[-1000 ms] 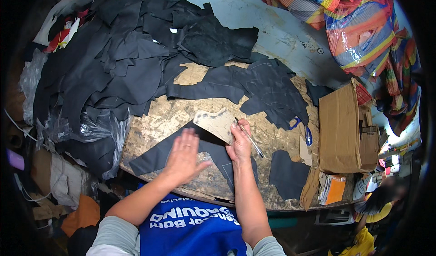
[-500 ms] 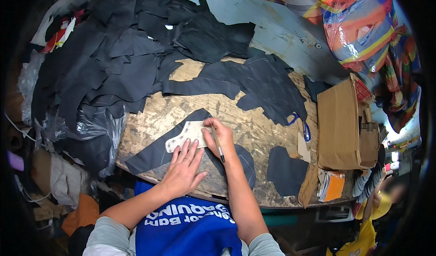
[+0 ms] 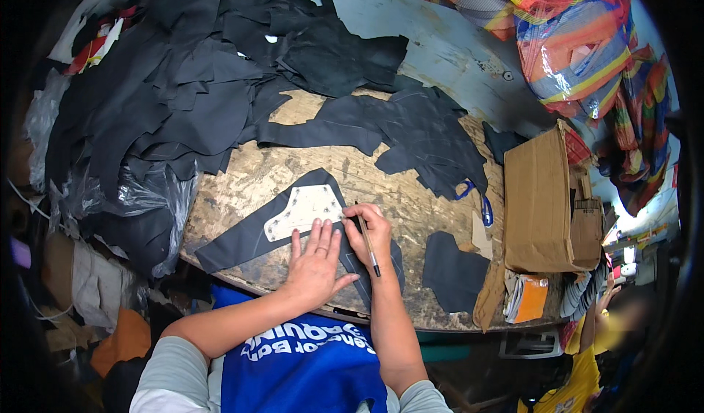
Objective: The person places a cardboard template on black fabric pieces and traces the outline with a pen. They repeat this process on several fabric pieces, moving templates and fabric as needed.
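A white pattern template [image 3: 306, 205] with dark spots along its edges lies flat on a black sheet piece [image 3: 233, 244], perhaps leather, near the table's front. My left hand [image 3: 317, 265] rests on the template's lower edge, fingers stretched out. At the template's right corner my right hand [image 3: 375, 231] is closed around a pen [image 3: 371, 250], whose dark end points back toward me. The fingertips of that hand touch or nearly touch the template's edge. Another black piece [image 3: 355, 272] lies partly hidden under my hands.
Black sheets [image 3: 198, 76] pile up at the left and back of the wooden table [image 3: 400, 208]. Blue-handled scissors [image 3: 486, 209], a black offcut [image 3: 455, 272] and a cardboard box [image 3: 537, 200] are on the right. A person in yellow [image 3: 579, 376] is at the far right.
My right hand has slid from the template's upper right part down to its right corner, with the pen still held. More of the template now shows. My left hand stays on its lower edge.
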Demonstrator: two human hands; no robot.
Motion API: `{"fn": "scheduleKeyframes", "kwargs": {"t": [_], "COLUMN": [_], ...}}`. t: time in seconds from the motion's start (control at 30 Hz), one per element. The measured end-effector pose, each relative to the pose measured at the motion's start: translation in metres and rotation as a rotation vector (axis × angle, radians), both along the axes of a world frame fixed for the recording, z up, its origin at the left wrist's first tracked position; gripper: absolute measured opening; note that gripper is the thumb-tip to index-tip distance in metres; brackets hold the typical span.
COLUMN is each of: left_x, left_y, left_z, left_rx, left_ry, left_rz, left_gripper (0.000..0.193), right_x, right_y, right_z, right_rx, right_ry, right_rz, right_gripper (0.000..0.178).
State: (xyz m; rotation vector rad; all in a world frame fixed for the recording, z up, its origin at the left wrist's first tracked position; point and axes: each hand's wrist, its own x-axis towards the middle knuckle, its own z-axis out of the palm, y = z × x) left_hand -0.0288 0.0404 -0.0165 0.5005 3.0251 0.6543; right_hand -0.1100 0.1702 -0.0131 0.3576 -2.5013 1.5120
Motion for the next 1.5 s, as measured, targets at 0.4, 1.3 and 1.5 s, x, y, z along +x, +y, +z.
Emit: {"fn": "scheduleKeyframes", "kwargs": {"t": [0.4,1.3,1.5], "left_x": [-0.001,0.004,0.0], "left_y": [0.005,0.004,0.003], "left_z": [0.001,-0.002,0.01], "left_rx": [-0.05,-0.005,-0.113], "left_ry": [-0.017,0.067,-0.097], "left_rz": [0.018,-0.025,-0.024], "left_gripper": [0.088,0.06,0.068], "right_x": [-0.008,-0.007,-0.037], "right_y": [-0.002,-0.1,-0.087], "right_z": [0.002,0.029,0.029], "right_rx": [-0.314,0.208,0.18], "right_ry": [-0.114,-0.038,0.002], "right_rz": [-0.048,0.334,0.28], "right_gripper": [0.01,0.017,0.01]}}
